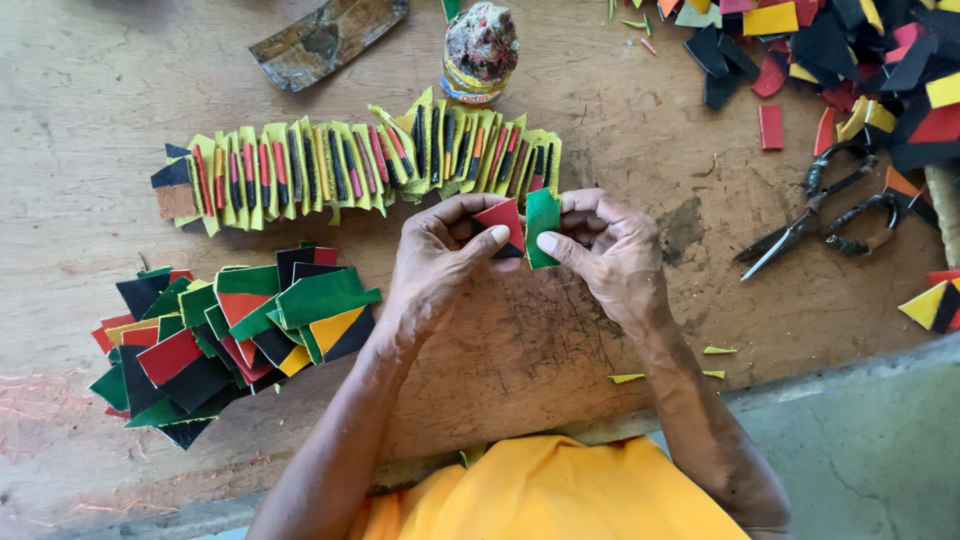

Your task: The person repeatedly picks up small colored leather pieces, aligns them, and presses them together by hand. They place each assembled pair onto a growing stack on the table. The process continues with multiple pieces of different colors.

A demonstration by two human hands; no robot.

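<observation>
A worker in a yellow garment pinches two small cut pieces above a worn wooden bench (560,330). The left hand (440,250) is closed on a red-and-black piece (502,217), thumb on its face and fingers behind. The right hand (605,245) grips a green piece (542,215) by its lower edge between thumb and forefinger. The two pieces stand upright, edge to edge and just touching, between the hands at mid-bench.

Behind them lies a long row (360,160) of yellow strips folded around red, black and green inserts, fanned like a concertina. A loose pile (230,330) of green, red, black and yellow cut-outs sits near the left forearm. A paint-crusted jar (480,50) stands beyond the row. Scissors (820,215) lie to the right, beside a heap of offcuts (850,60). A flat metal scrap (325,40) rests at the far edge.

The pieces look thin, light and flexible, probably felt or soft leather. They should bend rather than break, and a fingertip pinch near an edge seems enough to hold them. The matte surface suggests little slip, though so small a piece could easily be dropped.
</observation>
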